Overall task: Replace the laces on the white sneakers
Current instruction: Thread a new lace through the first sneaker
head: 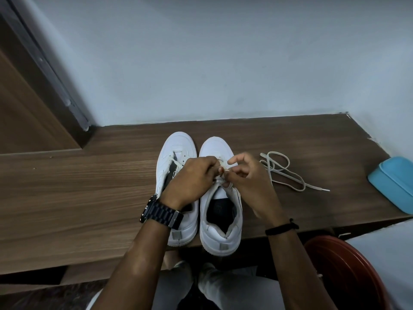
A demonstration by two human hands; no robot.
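Observation:
Two white sneakers stand side by side on the wooden desk (89,186), toes toward the wall. The left sneaker (176,148) is partly laced near its toe, its tongue area open. Over the tongue of the right sneaker (220,220) my two hands meet. My left hand (192,177) and my right hand (243,175) both pinch the white lace (222,166) at the upper eyelets; the fingertips hide how the lace runs there. A loose white lace (286,173) lies coiled on the desk to the right of the shoes.
A light blue box (393,182) sits at the desk's right edge. A red-brown round stool or bin (342,271) stands below at the lower right. A wooden door (24,104) is at the left, the pale wall close behind the shoes.

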